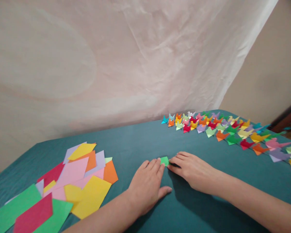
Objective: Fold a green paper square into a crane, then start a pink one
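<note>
– Pale cloth (135, 58) is hanging across the background and showing creases. What is extending in front of it?

– The table (135, 139) is extending below the cloth and presenting a dark teal surface.

– Which items is it supporting at the sides?

– Sheets (74, 171) are lying on the left in a loose, overlapping pile: pink, yellow, orange, red, green and lilac. Birds (221, 136) of folded paper are standing in rows on the right, in many colours.

– How are the hands being positioned?

– Both are working between the two groups. The left hand (146, 186) is lying palm down; its fingers are extending close together, the tips touching the work, while the thumb is pointing right, well apart from them. The right hand (191, 170) is curving its fingers inward, tips gathering at the opposite edge. Whether they are pinching it, I cannot tell.

– Where is the workpiece resting?

– The green piece (164, 160), smallest of all, is lying flat on the table between both sets of fingertips.
</note>
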`<state>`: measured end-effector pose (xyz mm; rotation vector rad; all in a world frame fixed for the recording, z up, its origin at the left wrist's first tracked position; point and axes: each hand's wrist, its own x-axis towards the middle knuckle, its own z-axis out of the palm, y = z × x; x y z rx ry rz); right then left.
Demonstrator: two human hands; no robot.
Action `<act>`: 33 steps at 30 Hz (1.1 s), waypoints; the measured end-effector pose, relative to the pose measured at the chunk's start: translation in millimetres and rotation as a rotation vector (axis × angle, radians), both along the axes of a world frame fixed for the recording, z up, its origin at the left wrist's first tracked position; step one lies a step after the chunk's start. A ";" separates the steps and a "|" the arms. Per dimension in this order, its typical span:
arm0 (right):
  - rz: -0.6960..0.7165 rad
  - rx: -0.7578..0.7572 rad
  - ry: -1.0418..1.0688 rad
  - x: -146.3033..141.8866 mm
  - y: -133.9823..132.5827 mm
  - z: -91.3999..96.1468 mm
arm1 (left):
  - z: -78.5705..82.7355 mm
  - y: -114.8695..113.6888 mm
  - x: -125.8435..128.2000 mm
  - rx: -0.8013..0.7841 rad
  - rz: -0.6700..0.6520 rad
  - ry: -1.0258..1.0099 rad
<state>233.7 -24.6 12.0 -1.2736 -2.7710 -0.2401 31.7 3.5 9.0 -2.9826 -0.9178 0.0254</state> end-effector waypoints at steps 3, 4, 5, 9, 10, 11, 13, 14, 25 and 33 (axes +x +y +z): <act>-0.010 0.007 0.004 0.4 -0.8 0.6 | 0.8 0.1 0.1 0.002 -0.003 0.001; -0.007 0.003 0.004 1.3 -0.6 0.5 | 1.2 0.0 0.2 0.002 -0.003 0.003; -0.001 -0.006 0.003 2.4 -0.2 0.4 | 1.6 0.0 0.3 0.002 -0.004 0.005; 0.023 -0.053 -0.011 7.1 1.8 -0.1 | 2.1 -0.4 0.7 0.011 -0.007 0.012; 0.028 -0.066 -0.014 8.1 2.1 0.1 | 2.0 -0.4 0.8 0.014 -0.007 0.012; 0.033 -0.079 -0.016 9.2 2.3 0.7 | 1.9 -0.4 0.8 0.016 -0.009 0.013; 0.043 -0.112 -0.011 11.5 2.0 2.9 | 1.8 -0.3 1.0 0.017 -0.013 0.012; 0.047 -0.126 -0.006 12.5 1.6 4.3 | 2.0 -0.3 1.1 0.016 -0.014 0.012; -0.017 -0.005 -0.014 -3.4 -7.0 0.6 | 2.0 -0.5 0.7 0.016 -0.013 0.004; -0.071 0.006 -0.070 -6.7 -8.8 2.1 | 5.0 1.1 0.6 0.007 -0.011 0.000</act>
